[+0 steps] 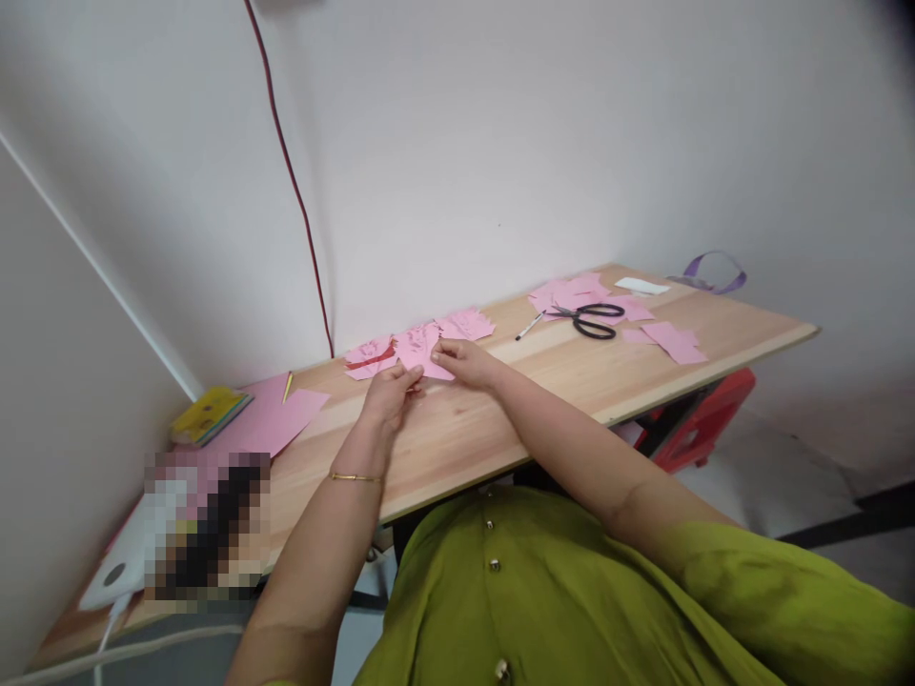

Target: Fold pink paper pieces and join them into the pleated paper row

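Between my two hands is a pink paper piece (416, 345) with a jagged top edge and marks drawn on it. My left hand (390, 395) pinches its lower left part, and my right hand (461, 362) pinches its right side. Just behind on the table lie two similar cut pieces: a pink piece with a red strip (370, 356) on the left, and another jagged pink piece (468, 324) on the right. The paper partly covers both of them.
Black-handled scissors (590, 317) and a marker pen (530, 325) lie by pink scraps (676, 341) at the right. A white paper (641, 285) rests behind them. Pink sheets (268, 419), a yellow pack (209, 413) and a white power strip (132, 553) occupy the left of the wooden table (457, 448).
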Demonstrator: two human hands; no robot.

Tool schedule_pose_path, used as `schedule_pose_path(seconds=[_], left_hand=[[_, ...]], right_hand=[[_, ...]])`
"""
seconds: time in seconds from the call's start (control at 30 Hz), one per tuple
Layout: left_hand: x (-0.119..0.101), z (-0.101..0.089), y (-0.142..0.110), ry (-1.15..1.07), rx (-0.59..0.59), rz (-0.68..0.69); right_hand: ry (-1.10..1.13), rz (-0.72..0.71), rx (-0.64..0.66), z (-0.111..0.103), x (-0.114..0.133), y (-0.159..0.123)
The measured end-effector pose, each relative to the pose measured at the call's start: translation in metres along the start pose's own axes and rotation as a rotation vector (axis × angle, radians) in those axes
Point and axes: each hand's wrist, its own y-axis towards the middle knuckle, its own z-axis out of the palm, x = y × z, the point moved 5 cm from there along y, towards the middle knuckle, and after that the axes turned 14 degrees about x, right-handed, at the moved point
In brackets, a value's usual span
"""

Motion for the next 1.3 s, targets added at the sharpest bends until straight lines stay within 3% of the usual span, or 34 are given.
schedule_pose_path(seconds=[0.1,0.27,0.37,0.53,0.7,0.77,0.83,0.9,0.93,0.97,1.07,1.1,1.2,1.3], left_hand=[[-0.003,-0.002,-0.002,0.078,0.013,-0.041],[-0.015,-0.021,-0.005,0.251,-0.194,0.072],[-0.019,-0.026,-0.005,0.335,-0.216,0.089],[-0.031,-0.026,-0.011,0.473,-0.331,0.18],[-0.037,-0.037,-0.012,0.38,-0.454,0.266],[-0.035,-0.046,-0.01,0.261,-0.461,0.261],[-0.033,-0.055,-0.007,0.124,-0.432,0.234],[-0.032,-0.063,-0.005,-0.01,-0.41,0.236],[-0.032,-0.065,-0.004,-0.068,-0.391,0.239],[-0.031,-0.066,-0.003,-0.12,-0.377,0.235],[-0.024,-0.062,0.0,-0.206,-0.325,0.178],[-0.022,-0.058,0.001,-0.196,-0.289,0.153],[-0.012,-0.036,0.002,-0.147,-0.15,0.062],[-0.003,-0.015,0.002,-0.151,-0.039,0.006]], right_hand=[[-0.034,0.003,0.001,-0.002,-0.003,0.001],[-0.162,0.055,-0.102,-0.014,-0.01,-0.002],[-0.242,0.096,-0.151,-0.016,-0.015,-0.004],[-0.42,0.145,-0.05,-0.005,-0.012,-0.002],[-0.688,0.311,0.02,0.007,0.001,-0.002],[-0.586,0.25,0.175,0.026,0.01,-0.001],[-0.275,0.08,0.56,0.059,0.02,-0.004],[0.045,0.01,0.788,0.077,0.026,-0.008],[0.155,0.007,0.785,0.076,0.024,-0.008],[0.226,0.022,0.702,0.069,0.019,-0.005],[0.188,0.095,0.137,0.018,-0.008,0.001],[0.151,0.107,0.017,0.004,-0.016,0.0],[0.075,0.119,-0.12,-0.016,-0.024,-0.002],[-0.008,0.081,-0.07,-0.007,-0.014,-0.002]])
